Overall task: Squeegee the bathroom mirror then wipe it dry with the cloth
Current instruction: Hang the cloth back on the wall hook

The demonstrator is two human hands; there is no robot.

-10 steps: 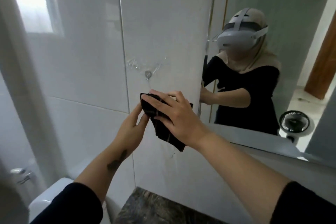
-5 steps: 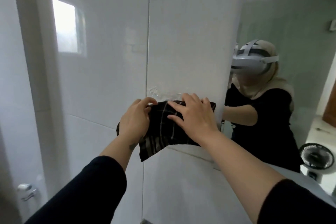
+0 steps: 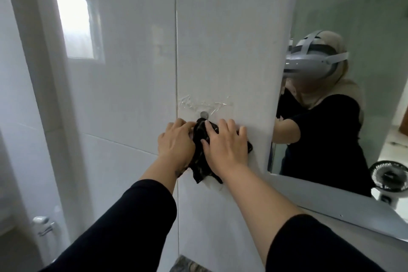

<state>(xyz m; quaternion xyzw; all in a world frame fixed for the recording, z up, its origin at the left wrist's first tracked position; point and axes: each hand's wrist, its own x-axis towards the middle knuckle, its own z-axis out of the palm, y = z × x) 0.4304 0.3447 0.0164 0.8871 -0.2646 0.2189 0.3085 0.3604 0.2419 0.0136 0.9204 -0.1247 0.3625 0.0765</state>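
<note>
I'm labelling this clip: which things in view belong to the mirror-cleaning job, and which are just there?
Job:
dark cloth
mirror
left hand
right hand

Just there:
wall hook
window
small fan
wall tiles

The cloth [image 3: 199, 150] hangs against the tiled wall [image 3: 132, 95], just below a small hook [image 3: 204, 114] and its adhesive strip [image 3: 205, 104]. The left hand [image 3: 176, 143] presses the cloth's left side, the right hand [image 3: 227, 150] lies on its right side — both touching it. The mirror [image 3: 353, 17] stands to the right, around the wall's corner. A window [image 3: 75, 26] sits far left, high up — a fan [image 3: 388, 178] shows reflected at the mirror's lower right.
</note>
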